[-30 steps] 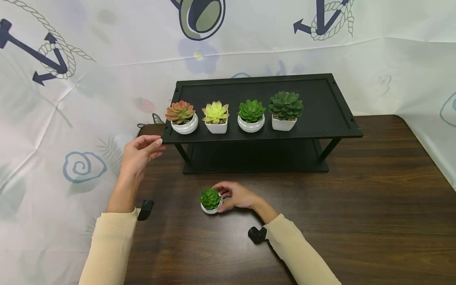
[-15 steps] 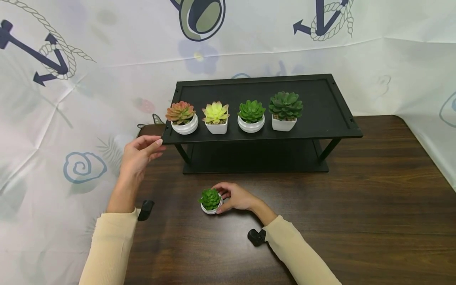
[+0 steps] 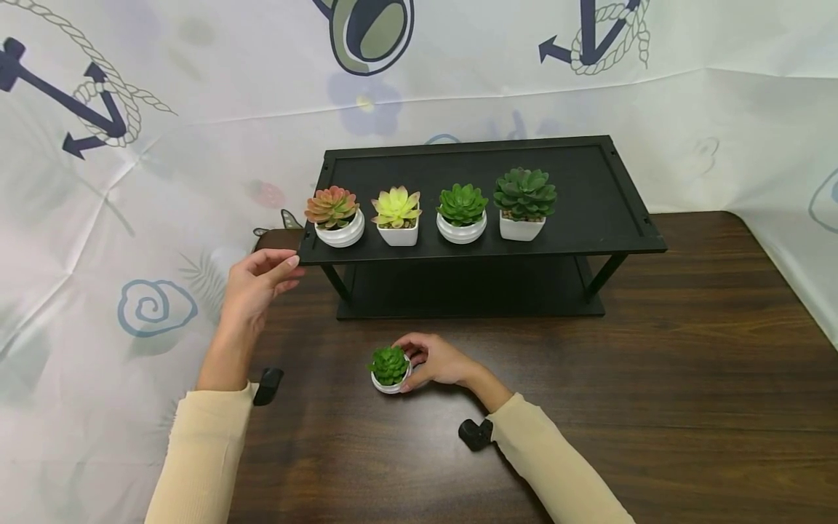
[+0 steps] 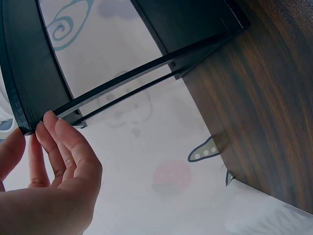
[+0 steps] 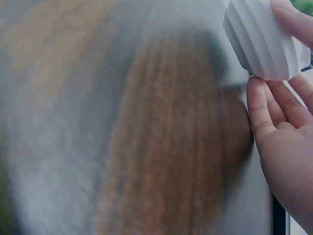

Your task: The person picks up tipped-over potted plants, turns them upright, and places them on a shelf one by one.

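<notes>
My right hand (image 3: pixel 441 362) holds a small green succulent (image 3: pixel 389 366) by its round white pot (image 5: pixel 261 41), thumb and fingers around the pot's right side. The plant stands upright low over the table, in front of the shelf. At the front left corner of the black two-tier shelf (image 3: pixel 576 196), my left hand (image 3: pixel 252 287) pinches the edge of the top board; the left wrist view shows the thumb on one side and the fingertips (image 4: pixel 51 117) on the other. On the shelf top, a reddish succulent (image 3: pixel 332 211) is the plant nearest this hand.
Right of the reddish plant, in a row along the shelf's front, stand a yellow succulent (image 3: pixel 396 215), a green succulent (image 3: pixel 462 211) and a dark green succulent (image 3: pixel 524 204). The brown wooden table (image 3: pixel 687 378) meets a printed white cloth (image 3: pixel 229 73) behind and at the left.
My right hand and the small green succulent have shifted very slightly to the right. The left hand keeps its place on the shelf corner.
</notes>
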`<action>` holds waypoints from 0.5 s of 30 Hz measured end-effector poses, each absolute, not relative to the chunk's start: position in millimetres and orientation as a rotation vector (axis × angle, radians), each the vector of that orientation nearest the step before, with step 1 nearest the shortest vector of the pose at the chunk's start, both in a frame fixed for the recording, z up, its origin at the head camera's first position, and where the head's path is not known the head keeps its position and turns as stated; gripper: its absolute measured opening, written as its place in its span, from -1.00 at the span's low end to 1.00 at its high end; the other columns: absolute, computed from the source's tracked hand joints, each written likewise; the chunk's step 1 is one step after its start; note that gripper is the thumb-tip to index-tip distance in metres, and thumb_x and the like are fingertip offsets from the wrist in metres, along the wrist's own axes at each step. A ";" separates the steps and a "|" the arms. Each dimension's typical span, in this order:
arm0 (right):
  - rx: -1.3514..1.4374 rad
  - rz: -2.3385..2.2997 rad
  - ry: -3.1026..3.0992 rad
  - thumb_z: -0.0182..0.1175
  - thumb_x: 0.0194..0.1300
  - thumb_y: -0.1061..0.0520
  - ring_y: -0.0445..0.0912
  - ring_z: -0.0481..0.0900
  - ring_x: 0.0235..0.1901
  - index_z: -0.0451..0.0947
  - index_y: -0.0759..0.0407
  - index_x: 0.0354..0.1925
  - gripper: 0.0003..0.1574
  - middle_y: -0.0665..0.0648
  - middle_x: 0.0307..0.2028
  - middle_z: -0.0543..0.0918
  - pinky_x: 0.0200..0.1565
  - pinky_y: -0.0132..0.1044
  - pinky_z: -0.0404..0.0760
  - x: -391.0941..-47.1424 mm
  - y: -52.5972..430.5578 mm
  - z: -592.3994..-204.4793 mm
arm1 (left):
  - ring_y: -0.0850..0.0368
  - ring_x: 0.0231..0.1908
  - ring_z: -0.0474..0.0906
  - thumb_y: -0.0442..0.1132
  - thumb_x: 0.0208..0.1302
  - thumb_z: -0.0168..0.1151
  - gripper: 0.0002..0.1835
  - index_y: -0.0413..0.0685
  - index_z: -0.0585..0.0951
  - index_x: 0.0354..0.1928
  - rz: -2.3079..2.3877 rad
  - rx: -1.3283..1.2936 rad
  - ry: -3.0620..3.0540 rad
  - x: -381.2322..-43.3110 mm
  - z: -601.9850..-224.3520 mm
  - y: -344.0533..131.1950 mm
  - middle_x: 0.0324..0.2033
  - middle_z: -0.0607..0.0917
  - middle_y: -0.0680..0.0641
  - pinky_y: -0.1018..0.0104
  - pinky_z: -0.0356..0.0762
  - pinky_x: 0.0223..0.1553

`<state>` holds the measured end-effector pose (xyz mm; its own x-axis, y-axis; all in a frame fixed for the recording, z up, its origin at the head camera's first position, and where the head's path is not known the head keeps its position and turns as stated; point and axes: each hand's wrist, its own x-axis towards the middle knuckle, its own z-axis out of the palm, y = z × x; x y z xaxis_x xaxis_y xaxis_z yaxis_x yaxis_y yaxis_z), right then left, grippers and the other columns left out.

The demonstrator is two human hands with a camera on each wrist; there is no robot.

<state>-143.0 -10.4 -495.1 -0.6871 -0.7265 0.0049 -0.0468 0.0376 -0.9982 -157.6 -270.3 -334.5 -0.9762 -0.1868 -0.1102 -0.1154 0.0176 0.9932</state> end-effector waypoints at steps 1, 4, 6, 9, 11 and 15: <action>-0.776 -1.708 1.787 0.42 -0.19 0.45 -0.05 0.47 -0.17 0.40 0.43 0.02 -0.27 0.21 -0.12 0.51 -0.09 -0.17 0.53 -143.1 -9.6 -494.3 | 0.25 -0.40 0.61 -0.31 0.15 0.26 -0.84 -0.17 0.56 -0.22 -2.141 0.327 -2.205 -157.7 -334.4 -270.3 -0.34 0.58 0.04 0.46 0.57 -0.32; -0.766 -1.717 1.768 0.41 -0.19 0.46 -0.04 0.48 -0.17 0.39 0.45 0.02 -0.28 0.21 -0.13 0.52 -0.10 -0.22 0.53 -144.0 -7.1 -492.8 | 0.25 -0.41 0.61 -0.31 0.15 0.26 -0.83 -0.18 0.56 -0.21 -2.136 0.327 -2.211 -158.1 -334.5 -270.4 -0.33 0.58 0.04 0.46 0.57 -0.32; -0.765 -1.716 1.763 0.41 -0.20 0.46 -0.03 0.48 -0.17 0.39 0.45 0.02 -0.27 0.21 -0.13 0.52 -0.10 -0.22 0.54 -144.2 -4.9 -489.2 | 0.25 -0.40 0.61 -0.31 0.15 0.26 -0.82 -0.19 0.55 -0.20 -2.130 0.328 -2.217 -158.4 -334.7 -270.4 -0.33 0.58 0.04 0.46 0.57 -0.32; -0.779 -1.717 1.755 0.42 -0.20 0.46 -0.01 0.48 -0.15 0.38 0.44 0.04 -0.25 0.20 -0.11 0.52 -0.09 -0.19 0.54 -144.9 -0.4 -479.7 | 0.24 -0.40 0.61 -0.31 0.15 0.26 -0.82 -0.18 0.56 -0.21 -2.126 0.328 -2.219 -159.0 -335.0 -270.6 -0.34 0.58 0.04 0.45 0.57 -0.30; -0.798 -1.713 1.756 0.42 -0.20 0.45 0.03 0.47 -0.12 0.38 0.43 0.05 -0.23 0.20 -0.09 0.51 -0.09 -0.16 0.54 -145.6 3.8 -470.8 | 0.23 -0.40 0.61 -0.31 0.15 0.26 -0.84 -0.17 0.56 -0.22 -2.129 0.326 -2.216 -159.3 -335.2 -270.6 -0.34 0.58 0.05 0.45 0.57 -0.30; -0.832 -1.707 1.757 0.42 -0.18 0.43 0.04 0.48 -0.14 0.38 0.40 0.06 -0.23 0.20 -0.09 0.50 -0.11 -0.16 0.55 -147.5 15.2 -453.1 | 0.23 -0.40 0.61 -0.33 0.15 0.26 -0.87 -0.14 0.58 -0.24 -2.139 0.329 -2.201 -159.3 -335.3 -270.7 -0.35 0.59 0.05 0.45 0.57 -0.31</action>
